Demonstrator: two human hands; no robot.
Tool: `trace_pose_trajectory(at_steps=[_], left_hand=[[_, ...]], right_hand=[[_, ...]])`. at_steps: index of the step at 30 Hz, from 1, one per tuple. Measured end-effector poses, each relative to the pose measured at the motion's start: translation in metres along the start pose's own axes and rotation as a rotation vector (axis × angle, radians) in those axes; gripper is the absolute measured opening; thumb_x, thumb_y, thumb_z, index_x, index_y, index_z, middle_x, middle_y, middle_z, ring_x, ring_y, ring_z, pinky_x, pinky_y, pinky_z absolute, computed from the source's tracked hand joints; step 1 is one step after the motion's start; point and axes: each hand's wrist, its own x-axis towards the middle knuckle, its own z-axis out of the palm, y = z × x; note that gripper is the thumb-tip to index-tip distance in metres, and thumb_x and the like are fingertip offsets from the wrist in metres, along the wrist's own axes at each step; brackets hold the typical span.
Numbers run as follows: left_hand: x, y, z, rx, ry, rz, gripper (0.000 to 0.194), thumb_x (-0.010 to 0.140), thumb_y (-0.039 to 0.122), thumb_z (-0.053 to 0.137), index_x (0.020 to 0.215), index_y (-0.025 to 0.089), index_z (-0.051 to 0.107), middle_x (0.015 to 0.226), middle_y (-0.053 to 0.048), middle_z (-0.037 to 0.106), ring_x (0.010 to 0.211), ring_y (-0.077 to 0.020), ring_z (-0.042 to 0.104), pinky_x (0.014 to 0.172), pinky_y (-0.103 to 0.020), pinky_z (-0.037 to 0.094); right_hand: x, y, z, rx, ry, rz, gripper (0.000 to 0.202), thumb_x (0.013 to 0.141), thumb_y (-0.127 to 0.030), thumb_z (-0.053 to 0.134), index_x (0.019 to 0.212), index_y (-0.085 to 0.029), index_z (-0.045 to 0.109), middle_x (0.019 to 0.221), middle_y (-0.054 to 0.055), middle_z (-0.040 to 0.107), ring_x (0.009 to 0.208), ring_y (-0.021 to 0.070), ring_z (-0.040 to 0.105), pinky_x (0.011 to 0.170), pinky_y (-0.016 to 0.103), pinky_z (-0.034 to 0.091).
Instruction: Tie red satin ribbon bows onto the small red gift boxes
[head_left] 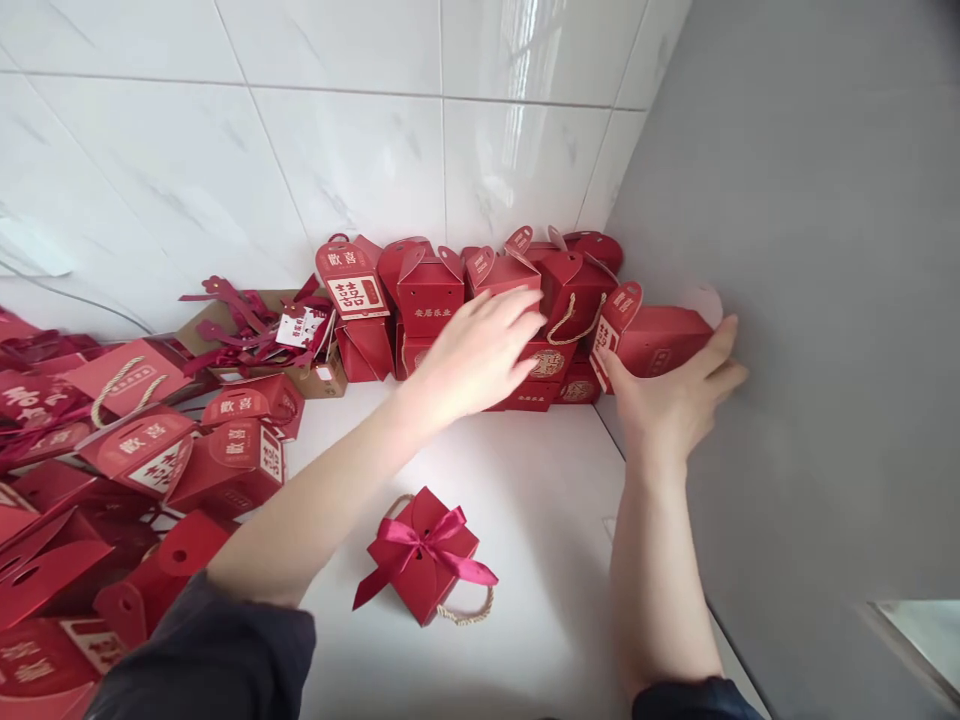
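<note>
Up at twelve o'clock, here's the tiled wall (345, 160), glossy white with faint grey marbling, its grout lines (341, 88) crossing it in big rectangles. Just past twelve, a bright reflection (519, 60) streaks straight down the shine! Swing round to three, and a plain grey panel (795, 260) fills that whole side, matte and smooth, with a pale patch (926, 635) low at four. Down at six lies a smooth white work surface (540, 480), soft shadow greying it towards five. And over near nine, a thin grey cable (82, 295) curves along the tiles.
</note>
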Motion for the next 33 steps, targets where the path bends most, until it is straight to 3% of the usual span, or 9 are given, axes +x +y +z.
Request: trace_pose_trajectory(at_steps=[2,4,8,14,20,25,29,33], left_hand=[[0.042,-0.001,0.027,0.041,0.066,0.114,0.052,0.09,0.018,0.053,0.141,0.012,0.044,0.155,-0.015,0.035,0.147,-0.0293,0.028,0.121,-0.056,0.013],[0.074,-0.008,0.051,0.066,0.09,0.166,0.058,0.089,0.014,0.05,0.146,0.012,0.037,0.157,-0.014,0.032,0.148,-0.0282,0.023,0.121,-0.06,0.006],[0.099,-0.034,0.072,0.099,0.077,0.102,0.043,0.089,0.01,0.045,0.131,0.015,0.053,0.142,-0.014,0.053,0.138,-0.029,0.041,0.118,-0.066,0.006],[0.089,-0.055,0.06,0.095,0.111,-0.006,0.039,0.088,0.005,0.039,0.118,0.018,0.061,0.118,-0.012,0.066,0.123,-0.028,0.052,0.116,-0.065,0.013],[0.085,-0.055,0.063,0.061,0.111,-0.022,0.045,0.087,0.002,0.036,0.121,0.017,0.062,0.123,-0.013,0.066,0.125,-0.0288,0.049,0.113,-0.058,0.023],[0.08,-0.057,0.065,0.087,0.138,-0.012,0.046,0.088,0.002,0.034,0.121,0.016,0.062,0.125,-0.01,0.066,0.125,-0.0283,0.049,0.114,-0.055,0.024],[0.074,-0.054,0.058,0.09,0.131,-0.019,0.045,0.088,0.004,0.039,0.125,0.019,0.06,0.138,-0.012,0.057,0.134,-0.0277,0.043,0.117,-0.057,0.019],[0.053,-0.037,0.037,0.081,0.165,-0.001,0.047,0.09,0.013,0.047,0.136,0.02,0.049,0.154,-0.011,0.04,0.144,-0.0282,0.03,0.119,-0.059,0.012]], right_hand=[[0.002,0.002,0.004,-0.007,-0.014,0.016,0.125,0.059,-0.058,0.079,0.156,-0.021,0.009,0.13,0.023,0.035,0.117,0.049,0.042,0.085,0.068,0.045],[0.005,0.006,0.006,-0.019,-0.017,0.025,0.125,0.058,-0.061,0.078,0.155,-0.019,0.011,0.128,0.024,0.037,0.115,0.0494,0.044,0.083,0.068,0.045],[0.009,0.009,0.006,-0.011,-0.011,0.028,0.125,0.057,-0.064,0.077,0.155,-0.02,0.013,0.127,0.023,0.038,0.112,0.0479,0.048,0.082,0.064,0.047],[0.012,0.015,0.026,0.017,-0.023,0.009,0.122,0.063,-0.063,0.074,0.156,-0.019,0.008,0.13,0.024,0.036,0.114,0.0461,0.048,0.084,0.063,0.048],[0.003,0.034,0.073,0.094,0.026,-0.212,0.102,0.082,-0.057,0.061,0.154,-0.013,0.004,0.147,0.025,0.022,0.14,0.0384,0.027,0.108,0.054,0.036],[-0.008,0.045,0.091,0.001,-0.046,-0.242,0.096,0.089,-0.052,0.052,0.155,-0.008,-0.002,0.159,0.026,0.0,0.145,0.0405,0.015,0.107,0.055,0.038],[-0.006,0.052,0.104,-0.114,-0.156,-0.256,0.089,0.089,-0.039,0.049,0.156,-0.006,0.001,0.16,0.026,0.002,0.142,0.0428,0.019,0.103,0.062,0.039],[-0.001,0.06,0.121,-0.109,-0.181,-0.342,0.079,0.09,-0.028,0.041,0.155,-0.005,0.004,0.161,0.023,0.004,0.146,0.0365,0.014,0.111,0.057,0.032]])
